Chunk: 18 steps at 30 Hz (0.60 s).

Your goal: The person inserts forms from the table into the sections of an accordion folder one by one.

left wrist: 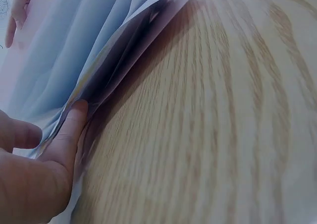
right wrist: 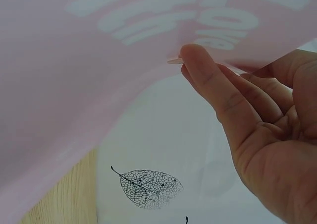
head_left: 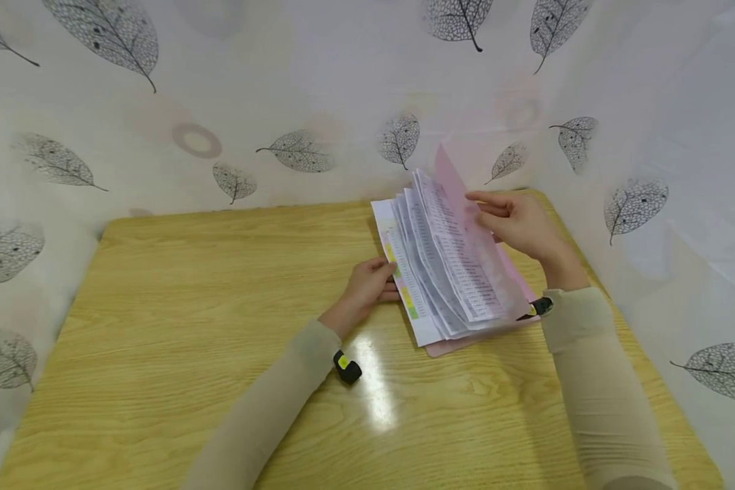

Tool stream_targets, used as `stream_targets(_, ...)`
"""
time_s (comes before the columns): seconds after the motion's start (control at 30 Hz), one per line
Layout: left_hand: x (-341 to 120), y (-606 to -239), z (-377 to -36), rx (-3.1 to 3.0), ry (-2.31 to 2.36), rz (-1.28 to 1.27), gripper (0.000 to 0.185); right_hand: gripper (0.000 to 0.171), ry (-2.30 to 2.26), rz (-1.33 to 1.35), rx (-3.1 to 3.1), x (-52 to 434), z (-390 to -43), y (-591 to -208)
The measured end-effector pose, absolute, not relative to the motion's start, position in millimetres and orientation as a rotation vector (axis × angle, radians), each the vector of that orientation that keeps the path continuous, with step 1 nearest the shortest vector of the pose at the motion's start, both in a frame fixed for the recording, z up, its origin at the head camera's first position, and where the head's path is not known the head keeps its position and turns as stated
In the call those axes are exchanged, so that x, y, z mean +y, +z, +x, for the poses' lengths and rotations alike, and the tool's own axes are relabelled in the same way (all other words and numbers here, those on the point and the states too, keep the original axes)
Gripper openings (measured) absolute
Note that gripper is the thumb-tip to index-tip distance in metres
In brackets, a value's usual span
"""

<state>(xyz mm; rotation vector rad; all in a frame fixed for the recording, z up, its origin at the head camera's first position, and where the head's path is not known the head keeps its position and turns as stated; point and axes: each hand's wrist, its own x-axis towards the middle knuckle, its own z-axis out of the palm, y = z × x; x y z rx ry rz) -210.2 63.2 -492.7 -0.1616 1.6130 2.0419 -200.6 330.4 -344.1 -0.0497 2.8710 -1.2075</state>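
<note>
A pink folder lies on the table with its translucent pink cover lifted. White lettering shows on the cover in the right wrist view. Inside fans a stack of printed sheets, the leftmost marked with yellow and green blocks. My left hand pinches the left edge of the sheets; the left wrist view shows its thumb and a finger on either side of the paper edge. My right hand pinches the edge of the raised cover between thumb and fingers. The cover hides part of the right thumb.
The wooden table reaches back to a pale curtain printed with dark leaves, which also hangs along the right side. The folder is near the table's back right corner. Each wrist wears a black strap.
</note>
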Motion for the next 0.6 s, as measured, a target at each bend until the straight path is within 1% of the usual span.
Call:
stream_targets(0.23, 56.7, -494.2, -210.6, 1.611, 2.084, -0.154, 0.034, 0.041, -1.221, -0.056, 2.837, 330.0, -202.3, -344.8)
stream_targets(0.47, 65.3, -496.8, -214.3, 1.604, 2.082, -0.105, 0.032, 0.044, -1.306, -0.089, 2.767, 327.6, -204.1, -347.5)
stream_targets(0.6, 71.1, -497.5, -217.2, 1.579, 2.071, -0.099, 0.034, 0.044, -1.320, -0.099, 2.752, 325.9, -204.9, -348.5)
